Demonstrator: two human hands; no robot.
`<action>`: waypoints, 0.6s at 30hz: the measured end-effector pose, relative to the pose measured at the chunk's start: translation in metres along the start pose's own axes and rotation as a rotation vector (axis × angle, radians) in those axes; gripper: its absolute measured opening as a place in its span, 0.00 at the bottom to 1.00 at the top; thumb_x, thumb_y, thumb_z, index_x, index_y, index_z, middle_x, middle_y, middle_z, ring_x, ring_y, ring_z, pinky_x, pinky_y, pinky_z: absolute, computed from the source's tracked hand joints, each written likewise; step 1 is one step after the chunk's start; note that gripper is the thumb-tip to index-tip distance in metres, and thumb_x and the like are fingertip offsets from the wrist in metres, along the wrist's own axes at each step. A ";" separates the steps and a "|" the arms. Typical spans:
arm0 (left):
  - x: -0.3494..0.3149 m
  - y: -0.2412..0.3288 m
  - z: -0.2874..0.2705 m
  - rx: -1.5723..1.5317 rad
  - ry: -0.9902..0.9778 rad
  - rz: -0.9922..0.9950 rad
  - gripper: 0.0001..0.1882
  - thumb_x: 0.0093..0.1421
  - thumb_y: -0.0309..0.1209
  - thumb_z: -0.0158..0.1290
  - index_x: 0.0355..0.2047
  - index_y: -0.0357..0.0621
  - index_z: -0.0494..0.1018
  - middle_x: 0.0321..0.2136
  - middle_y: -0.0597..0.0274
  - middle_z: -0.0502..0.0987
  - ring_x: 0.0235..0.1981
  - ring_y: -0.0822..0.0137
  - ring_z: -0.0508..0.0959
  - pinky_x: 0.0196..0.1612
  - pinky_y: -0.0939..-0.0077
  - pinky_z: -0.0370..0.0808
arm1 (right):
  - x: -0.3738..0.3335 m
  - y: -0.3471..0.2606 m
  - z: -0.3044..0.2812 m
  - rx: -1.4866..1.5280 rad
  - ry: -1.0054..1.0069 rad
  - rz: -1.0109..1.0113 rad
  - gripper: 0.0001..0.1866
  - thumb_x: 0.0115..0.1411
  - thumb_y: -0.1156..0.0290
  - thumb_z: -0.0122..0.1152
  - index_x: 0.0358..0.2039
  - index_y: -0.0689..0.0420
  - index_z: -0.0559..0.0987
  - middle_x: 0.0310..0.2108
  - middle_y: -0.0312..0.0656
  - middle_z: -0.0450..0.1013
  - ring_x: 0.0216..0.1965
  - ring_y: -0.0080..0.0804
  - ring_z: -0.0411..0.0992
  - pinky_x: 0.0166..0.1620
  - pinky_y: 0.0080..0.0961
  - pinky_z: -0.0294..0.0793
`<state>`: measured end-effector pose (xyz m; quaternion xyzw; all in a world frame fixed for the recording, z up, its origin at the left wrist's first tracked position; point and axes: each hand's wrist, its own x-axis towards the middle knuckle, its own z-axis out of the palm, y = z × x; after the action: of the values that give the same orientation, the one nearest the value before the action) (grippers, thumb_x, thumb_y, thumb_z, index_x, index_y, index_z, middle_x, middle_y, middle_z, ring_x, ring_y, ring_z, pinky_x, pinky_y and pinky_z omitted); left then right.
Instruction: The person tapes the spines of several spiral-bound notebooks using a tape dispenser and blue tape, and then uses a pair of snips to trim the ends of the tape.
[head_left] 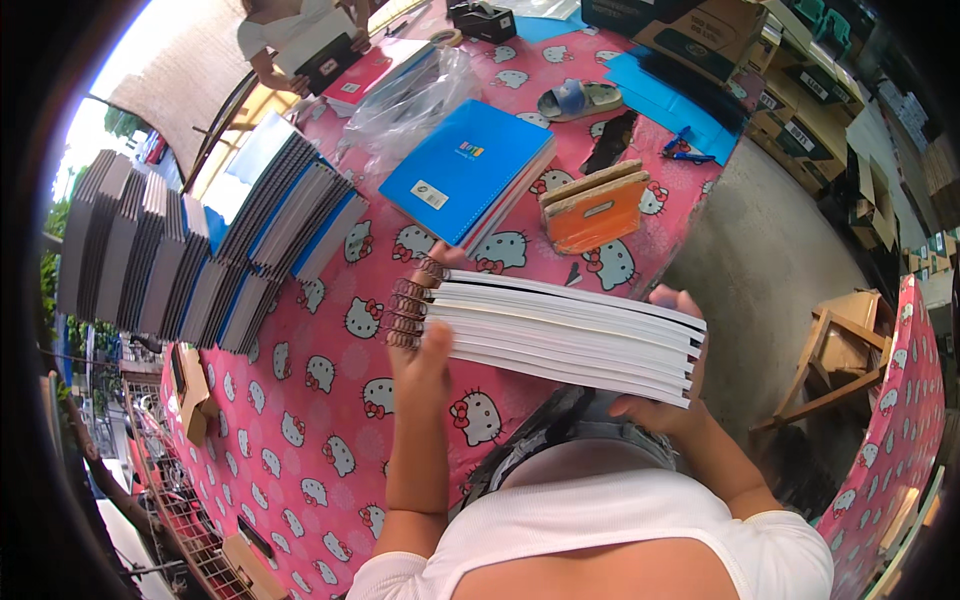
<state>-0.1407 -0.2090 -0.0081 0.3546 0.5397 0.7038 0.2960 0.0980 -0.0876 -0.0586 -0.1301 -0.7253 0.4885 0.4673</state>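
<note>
Far left: rows of grey-backed notebooks [130,245] stand on edge, leaning like shingles, with blue-covered ones [290,215] fanned against them; packed this way they prop each other and spines stay reachable. All rest on the tabletop [330,420], covered in pink cartoon-cat cloth.

Centre-left: left hand [422,365] closed around the coil-bound end of a stack of spiral notebooks [565,335], fingers wrapped near the wire rings, thumb on the near side. The stack is held level just above the tabletop edge, in front of the body.

Centre-right: right hand [668,400] cups the stack's open end, fingers curled over the top, palm beneath. Gripping both ends looks meant to keep the loose books squared and stop them sliding.

Beyond the stack: a small pile of blue notebooks [465,170] lies flat, crumpled clear plastic wrap [410,100] behind it, an orange-edged block [595,210] to its right.

Top left: another person's hands [300,60] hold a dark book.
</note>
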 end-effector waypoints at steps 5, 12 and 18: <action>0.016 0.021 0.013 -0.136 0.013 0.084 0.40 0.61 0.35 0.49 0.67 0.37 0.44 0.56 0.48 0.66 0.53 0.61 0.70 0.55 0.67 0.67 | 0.028 -0.022 -0.006 -0.162 0.020 -0.290 0.52 0.41 0.51 0.76 0.62 0.56 0.59 0.55 0.62 0.58 0.52 0.49 0.66 0.49 0.35 0.71; 0.012 0.020 0.010 -0.043 0.186 -0.102 0.24 0.56 0.29 0.53 0.53 0.31 0.70 0.51 0.45 0.72 0.51 0.62 0.72 0.53 0.69 0.69 | 0.039 -0.025 -0.020 -0.247 -0.156 -0.300 0.41 0.41 0.55 0.77 0.54 0.53 0.68 0.53 0.61 0.60 0.50 0.50 0.67 0.49 0.38 0.71; 0.018 0.015 0.003 -0.087 -0.057 -0.032 0.48 0.54 0.54 0.56 0.64 0.33 0.52 0.53 0.40 0.68 0.55 0.53 0.69 0.55 0.58 0.68 | 0.028 -0.017 -0.004 -0.064 -0.072 -0.292 0.54 0.41 0.58 0.78 0.63 0.58 0.53 0.56 0.60 0.57 0.52 0.48 0.65 0.54 0.38 0.68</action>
<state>-0.1488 -0.1962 0.0103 0.3528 0.5054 0.7115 0.3375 0.0904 -0.0754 -0.0286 -0.0206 -0.7681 0.3963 0.5025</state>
